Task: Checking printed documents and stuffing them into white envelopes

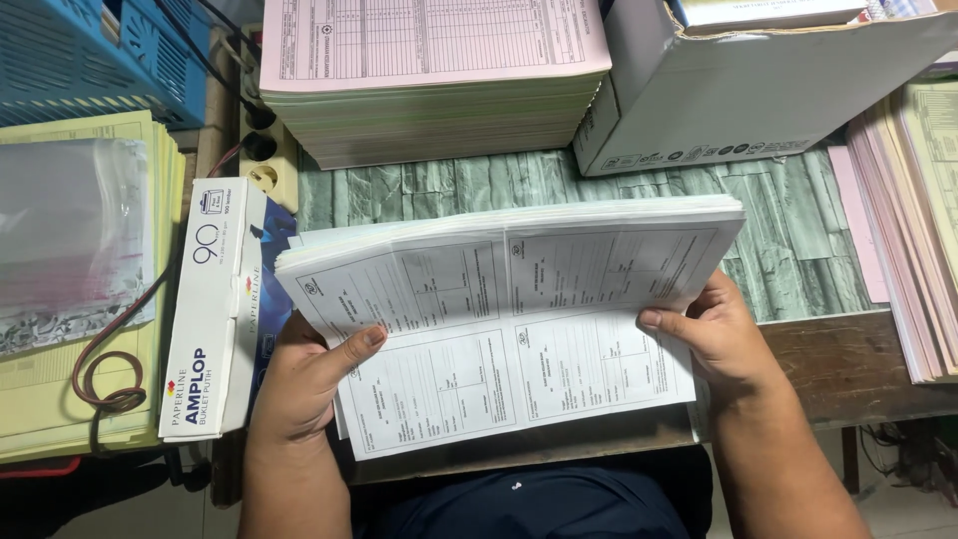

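Note:
A thick stack of white printed forms (519,309) is lifted off the table, tilted, with its far edge fanned. My left hand (304,374) grips its near left edge, thumb on the top sheet. My right hand (714,334) holds the right edge, thumb pressed on top and fingers underneath. Under the stack lies a table surface with a green stone-pattern cover (798,230).
A tall pile of pink forms (429,90) stands at the back, a white cardboard box (738,100) to its right. A white envelope box (215,309) lies left, beside yellow paper stacks (60,399) and a coiled cable (105,379). Pink and yellow sheets (913,230) sit at right. A blue basket (90,55) is at back left.

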